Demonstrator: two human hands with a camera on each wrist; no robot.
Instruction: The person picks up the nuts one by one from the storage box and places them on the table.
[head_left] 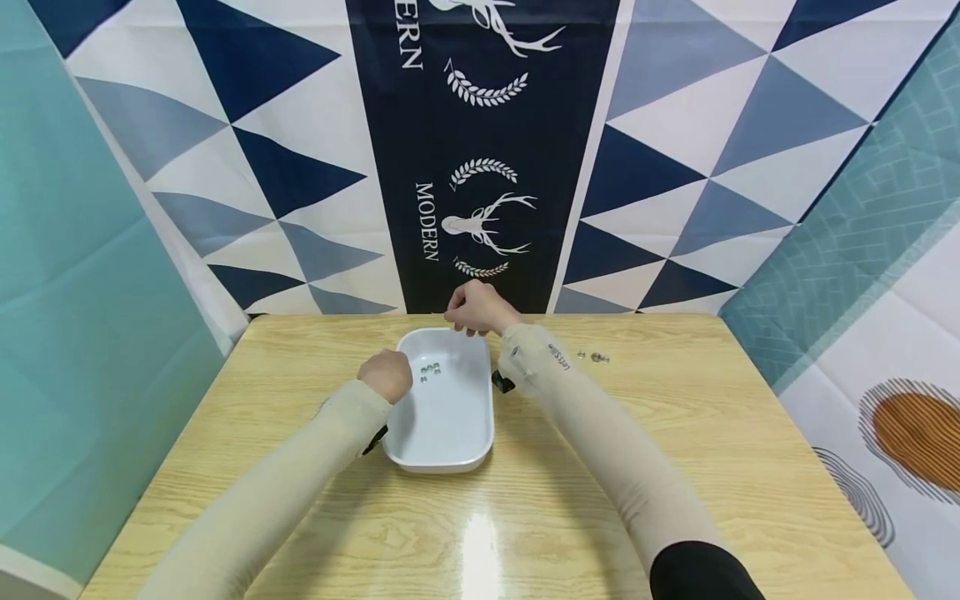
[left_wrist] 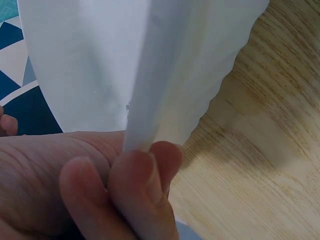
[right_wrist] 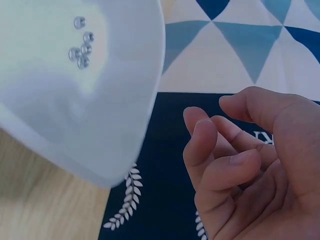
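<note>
My left hand point(head_left: 386, 377) grips the left rim of a white rectangular tray point(head_left: 442, 429), its fingers pinching the wall in the left wrist view. Inside the tray lie several small clear beads point(head_left: 431, 368), grouped toward the far end; the right wrist view shows these round beads point(right_wrist: 86, 49) close together. Just above the tray's far right corner hovers my right hand point(head_left: 482, 308). Its fingers point(right_wrist: 202, 140) are loosely bent and hold nothing, with the thumb apart from the fingertips.
A few more small shiny beads point(head_left: 597, 357) lie on the wooden table point(head_left: 585, 500), right of my right forearm. Behind the table's far edge hangs a patterned cloth point(head_left: 480, 167). Teal sheets point(head_left: 97, 333) bound the left side.
</note>
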